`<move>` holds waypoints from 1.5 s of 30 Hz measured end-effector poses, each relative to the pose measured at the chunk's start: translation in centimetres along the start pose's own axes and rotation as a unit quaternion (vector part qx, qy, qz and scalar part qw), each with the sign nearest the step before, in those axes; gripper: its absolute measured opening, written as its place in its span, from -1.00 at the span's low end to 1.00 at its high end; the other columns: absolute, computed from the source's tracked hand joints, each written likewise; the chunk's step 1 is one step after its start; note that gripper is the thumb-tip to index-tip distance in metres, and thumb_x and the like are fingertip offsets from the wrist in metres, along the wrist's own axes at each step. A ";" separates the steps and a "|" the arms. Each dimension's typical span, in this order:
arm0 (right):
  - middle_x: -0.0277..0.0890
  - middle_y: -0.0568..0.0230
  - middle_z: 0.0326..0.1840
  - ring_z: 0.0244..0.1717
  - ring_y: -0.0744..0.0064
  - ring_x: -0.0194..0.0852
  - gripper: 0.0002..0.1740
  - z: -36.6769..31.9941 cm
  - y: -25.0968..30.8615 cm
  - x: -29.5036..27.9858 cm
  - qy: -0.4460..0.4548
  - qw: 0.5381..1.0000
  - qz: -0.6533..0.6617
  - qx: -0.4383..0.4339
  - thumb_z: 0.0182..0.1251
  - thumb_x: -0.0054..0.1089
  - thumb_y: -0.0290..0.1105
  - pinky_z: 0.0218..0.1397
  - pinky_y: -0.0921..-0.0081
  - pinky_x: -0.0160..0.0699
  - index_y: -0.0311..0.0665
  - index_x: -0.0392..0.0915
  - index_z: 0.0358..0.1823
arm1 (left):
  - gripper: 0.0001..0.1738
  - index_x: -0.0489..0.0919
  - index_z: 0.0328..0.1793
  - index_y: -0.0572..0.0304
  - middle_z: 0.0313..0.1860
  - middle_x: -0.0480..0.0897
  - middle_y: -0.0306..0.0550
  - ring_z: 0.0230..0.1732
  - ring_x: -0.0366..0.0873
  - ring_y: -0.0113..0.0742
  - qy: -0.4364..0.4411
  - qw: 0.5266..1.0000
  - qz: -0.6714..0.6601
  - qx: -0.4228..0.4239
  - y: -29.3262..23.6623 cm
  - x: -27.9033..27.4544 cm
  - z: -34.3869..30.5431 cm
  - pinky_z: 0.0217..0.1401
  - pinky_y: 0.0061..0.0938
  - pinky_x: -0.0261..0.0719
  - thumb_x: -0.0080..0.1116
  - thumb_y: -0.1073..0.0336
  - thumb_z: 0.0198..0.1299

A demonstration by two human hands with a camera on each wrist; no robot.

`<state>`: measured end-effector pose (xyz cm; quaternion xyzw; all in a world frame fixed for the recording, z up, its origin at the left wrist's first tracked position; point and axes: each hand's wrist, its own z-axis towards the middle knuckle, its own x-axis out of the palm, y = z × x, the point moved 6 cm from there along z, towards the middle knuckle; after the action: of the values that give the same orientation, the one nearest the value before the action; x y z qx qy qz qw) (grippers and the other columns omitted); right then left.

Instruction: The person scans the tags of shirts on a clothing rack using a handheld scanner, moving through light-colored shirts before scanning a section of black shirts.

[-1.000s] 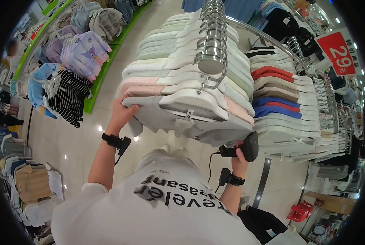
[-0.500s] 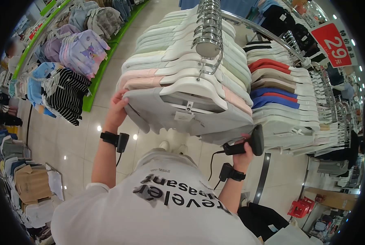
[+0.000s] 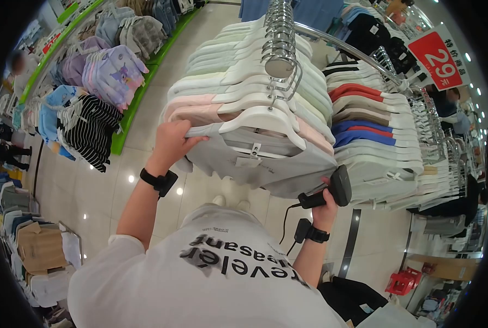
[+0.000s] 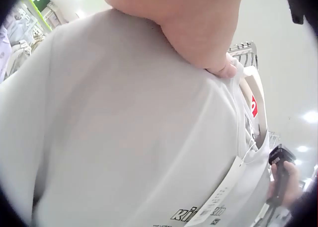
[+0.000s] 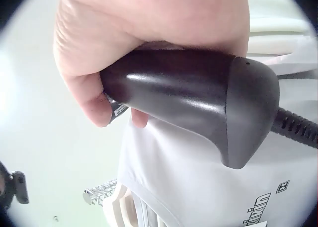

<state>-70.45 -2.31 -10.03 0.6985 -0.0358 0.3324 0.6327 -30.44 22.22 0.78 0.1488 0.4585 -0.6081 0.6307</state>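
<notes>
A light grey shirt hangs on a white hanger at the front of the rack. My left hand holds its left shoulder, thumb over the front and fingers behind. A paper tag hangs from the neckline, above printed lettering on the chest in the left wrist view. My right hand grips a black handheld barcode scanner by its handle, beside the shirt's right sleeve. The scanner's cable runs off from the handle's end.
Behind the grey shirt hang pink, white and green shirts on a chrome rail. More shirts hang to the right, below a red price sign. A green-edged display with children's clothes stands left. Tiled floor shows below.
My left hand let its thumb slip behind the shoulder, then came forward with the thumb over the grey fabric. The right hand with the scanner rose slightly, then stayed nearly still.
</notes>
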 end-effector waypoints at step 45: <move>0.56 0.03 0.45 0.56 0.12 0.37 -0.29 -1.8 4.5 3.8 0.084 0.991 -0.105 -0.015 0.29 0.35 -0.50 0.69 0.16 0.12 -0.32 0.44 0.52 | -0.40 0.64 -0.45 0.28 -0.68 0.46 0.04 -0.64 0.37 -0.04 -0.100 0.989 -0.018 -0.103 1.4 -13.7 6.8 -0.50 -0.25 0.33 0.44 -0.18 0.27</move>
<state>-70.38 -0.12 -4.27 0.6584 0.0857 0.3207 0.6755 -24.25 26.09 14.26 0.0130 0.4556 -0.5807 0.6746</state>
